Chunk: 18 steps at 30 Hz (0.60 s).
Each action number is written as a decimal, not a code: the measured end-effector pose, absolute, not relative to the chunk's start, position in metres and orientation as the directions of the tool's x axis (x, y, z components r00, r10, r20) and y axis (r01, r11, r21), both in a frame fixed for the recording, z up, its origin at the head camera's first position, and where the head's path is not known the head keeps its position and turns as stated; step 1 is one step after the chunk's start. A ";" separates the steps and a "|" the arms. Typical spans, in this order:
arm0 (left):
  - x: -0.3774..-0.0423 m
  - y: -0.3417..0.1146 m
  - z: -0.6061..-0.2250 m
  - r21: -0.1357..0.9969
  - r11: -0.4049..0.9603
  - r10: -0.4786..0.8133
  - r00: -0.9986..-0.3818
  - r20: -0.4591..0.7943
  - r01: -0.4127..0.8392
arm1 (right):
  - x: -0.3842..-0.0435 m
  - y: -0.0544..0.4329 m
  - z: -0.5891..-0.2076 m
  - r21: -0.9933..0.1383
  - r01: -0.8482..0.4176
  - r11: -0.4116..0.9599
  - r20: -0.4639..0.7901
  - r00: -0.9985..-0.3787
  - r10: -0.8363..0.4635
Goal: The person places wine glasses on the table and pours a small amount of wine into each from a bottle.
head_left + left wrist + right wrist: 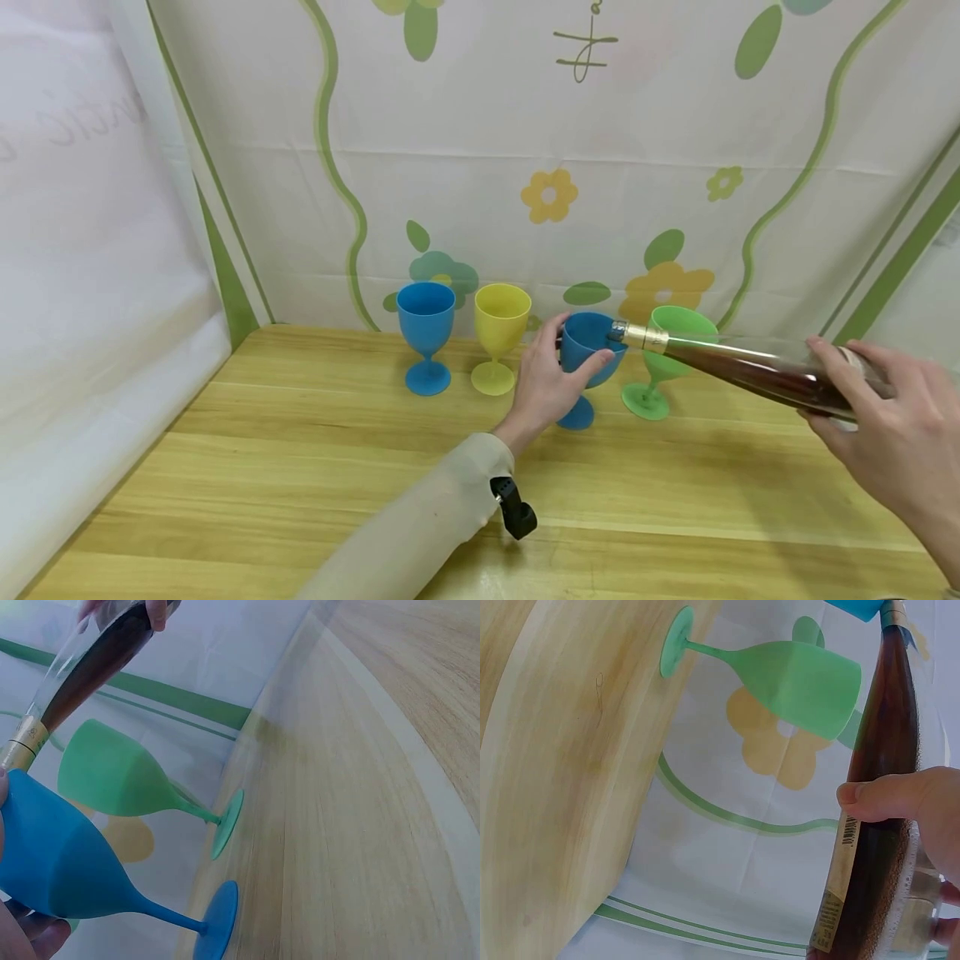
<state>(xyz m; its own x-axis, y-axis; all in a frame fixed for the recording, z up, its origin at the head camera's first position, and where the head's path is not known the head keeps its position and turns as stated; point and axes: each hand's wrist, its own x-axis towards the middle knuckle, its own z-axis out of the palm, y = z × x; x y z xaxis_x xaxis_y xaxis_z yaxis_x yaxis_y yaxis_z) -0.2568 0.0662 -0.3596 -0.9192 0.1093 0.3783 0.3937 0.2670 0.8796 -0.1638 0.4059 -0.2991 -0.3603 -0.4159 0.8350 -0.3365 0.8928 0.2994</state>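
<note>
My left hand (pixel 546 377) grips the bowl of a blue goblet (pixel 576 354), thumb on the near side. In the left wrist view this goblet (pixel 67 855) has its round foot at the tabletop. With my right hand (pixel 900 425) I hold a clear glass bottle (pixel 757 367) of dark red-brown liquid, tipped nearly level, its gold-banded neck pointing left. The bottle's mouth is at the blue goblet's rim. In the right wrist view my thumb lies across the bottle (pixel 881 750) above a label. Whether liquid is flowing cannot be seen.
A green goblet (pixel 649 402) stands just right of the held one, partly behind the bottle. To the left are a yellow goblet (pixel 501 321) and another blue goblet (pixel 426 321). The wooden table (pixel 262 467) ends at a flower-printed cloth (pixel 450 200).
</note>
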 end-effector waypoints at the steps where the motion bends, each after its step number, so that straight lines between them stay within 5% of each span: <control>1: -0.257 0.066 -0.360 0.880 0.268 0.108 -0.920 0.377 0.393 | -0.164 0.406 -0.299 0.301 -0.342 0.890 0.833 -0.361 -0.420; 18: -0.259 0.070 -0.362 0.873 0.272 0.108 -0.915 0.389 0.404 | -0.166 0.407 -0.295 0.302 -0.369 0.879 0.840 -0.333 -0.428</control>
<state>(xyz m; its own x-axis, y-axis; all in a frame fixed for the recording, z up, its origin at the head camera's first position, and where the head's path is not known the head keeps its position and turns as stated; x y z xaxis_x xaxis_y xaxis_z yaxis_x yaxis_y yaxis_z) -0.2590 0.0695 -0.3619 -0.9149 0.1081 0.3890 0.4035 0.2723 0.8735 -0.1662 0.4066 -0.2947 -0.3326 -0.4284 0.8402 -0.3694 0.8789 0.3019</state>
